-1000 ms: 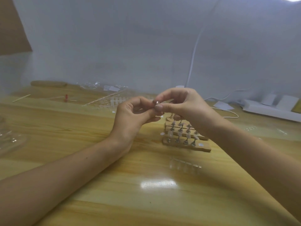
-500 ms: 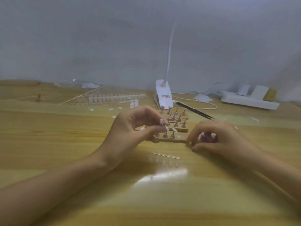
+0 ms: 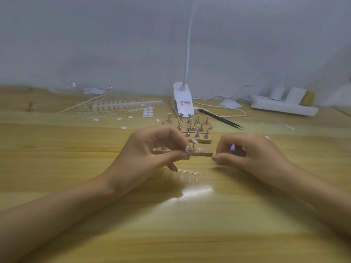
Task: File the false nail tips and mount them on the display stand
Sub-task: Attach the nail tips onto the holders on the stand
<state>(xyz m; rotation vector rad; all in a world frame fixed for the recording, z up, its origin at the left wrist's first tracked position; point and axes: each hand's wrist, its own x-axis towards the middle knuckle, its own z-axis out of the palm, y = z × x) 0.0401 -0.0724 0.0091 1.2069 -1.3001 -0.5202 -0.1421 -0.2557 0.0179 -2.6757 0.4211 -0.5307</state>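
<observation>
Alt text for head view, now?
Left hand pinches a small pale piece at a wooden display stand of metal pegs; right hand curls round a purple object beside its right end. A strip of clear nail tips lies nearer on the table.

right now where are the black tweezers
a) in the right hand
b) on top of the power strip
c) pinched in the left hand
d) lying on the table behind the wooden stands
d: the black tweezers lie on the table beside the lamp base, behind the wooden stands; the left hand pinches a small metal peg and the right hand curls round a purple thing.
</observation>
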